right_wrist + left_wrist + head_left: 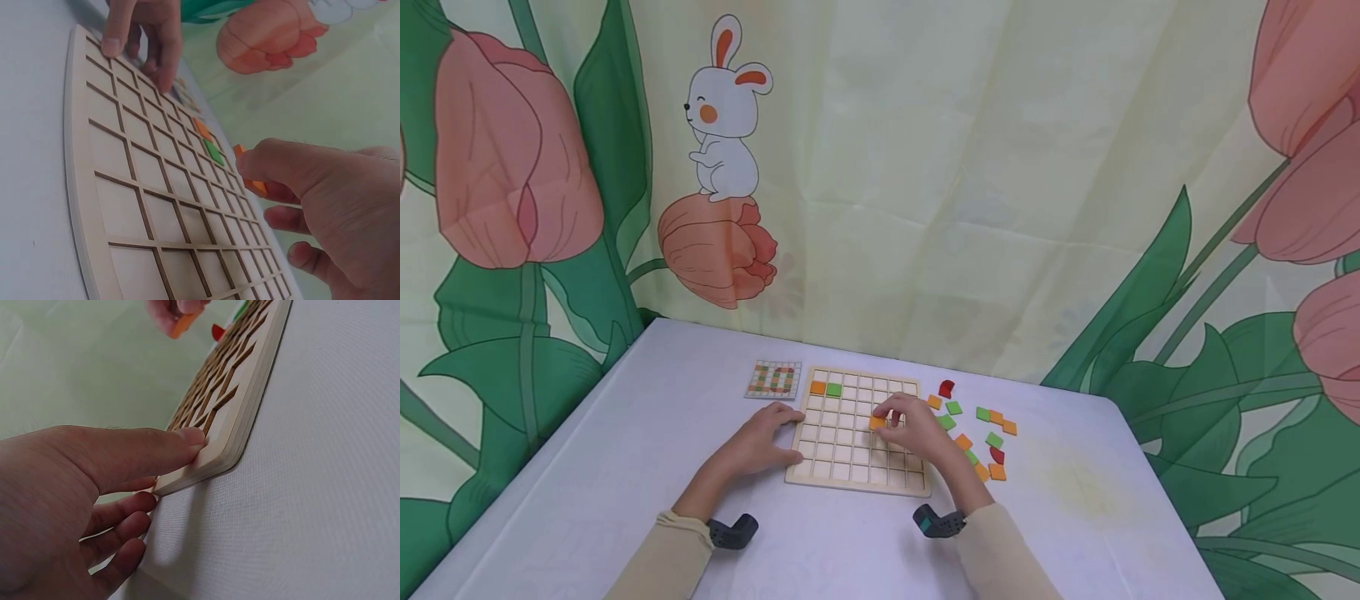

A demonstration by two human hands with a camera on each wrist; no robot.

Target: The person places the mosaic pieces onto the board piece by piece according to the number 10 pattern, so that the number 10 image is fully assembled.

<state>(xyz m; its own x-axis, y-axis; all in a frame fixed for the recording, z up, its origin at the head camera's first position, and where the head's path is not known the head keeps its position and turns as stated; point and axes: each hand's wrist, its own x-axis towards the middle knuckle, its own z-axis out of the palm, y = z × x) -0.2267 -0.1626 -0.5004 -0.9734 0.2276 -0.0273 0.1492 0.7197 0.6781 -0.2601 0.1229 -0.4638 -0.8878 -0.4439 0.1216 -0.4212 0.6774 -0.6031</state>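
An orange square tile (pixel 877 423) is raised over the wooden grid board (pixel 842 457), pinched between the thumb and fingers of my right hand (pixel 916 425). My left hand (pixel 760 443) is spread loosely, its thumb on the board's rim at the left. Toward the far left corner, a green tile (pixel 834 390) sits in the grid. A pattern card (pixel 773 379) lies beside the board; two red pieces (pixel 947 388) lie to the right.

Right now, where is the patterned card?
In the head view, the patterned card lies on the white table, just left of the far-left corner of the grid board, beyond the left hand.
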